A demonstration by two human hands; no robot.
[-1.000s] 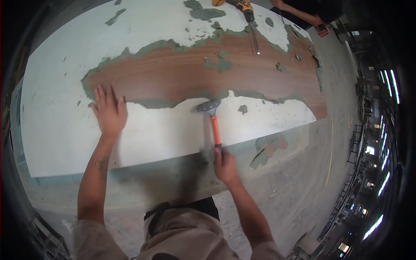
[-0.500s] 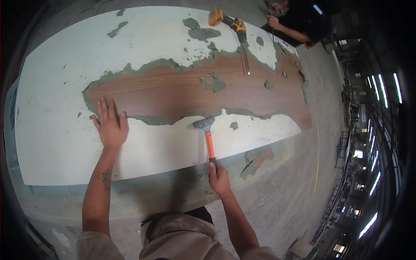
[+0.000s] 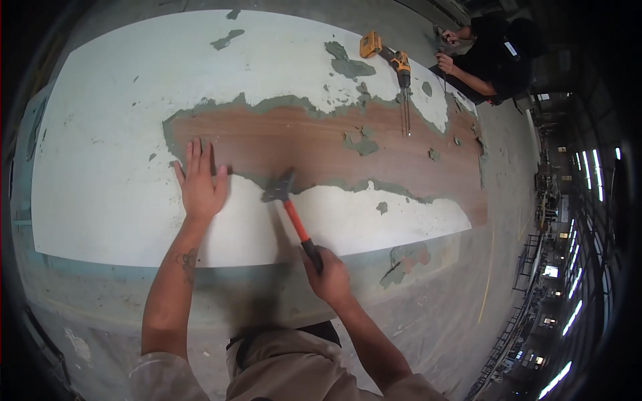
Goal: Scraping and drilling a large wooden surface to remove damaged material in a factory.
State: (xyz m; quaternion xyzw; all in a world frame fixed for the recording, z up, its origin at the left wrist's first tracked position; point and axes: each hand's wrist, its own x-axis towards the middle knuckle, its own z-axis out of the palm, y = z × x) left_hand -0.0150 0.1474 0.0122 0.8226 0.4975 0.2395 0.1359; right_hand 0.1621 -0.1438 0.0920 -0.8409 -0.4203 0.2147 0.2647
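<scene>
Wraps right hand (image 3: 329, 275) around the scraper (image 3: 297, 220), likely for leverage near green residue (image 3: 257, 179) beyond it, and spreads left hand (image 3: 202, 190) flat on the white panel (image 3: 114, 167), probably for bracing.

I see a beige shirt (image 3: 287, 369), short-sleeved, black cloth (image 3: 326, 332) below it, a dark tattoo (image 3: 187, 262) on the left forearm (image 3: 167, 304).

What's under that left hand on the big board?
Past the bare left hand is a brown wood-grain surface; to the hand's left, a ragged grey-green border and white surface. Whatever the hand itself covers, I can't see.
</scene>
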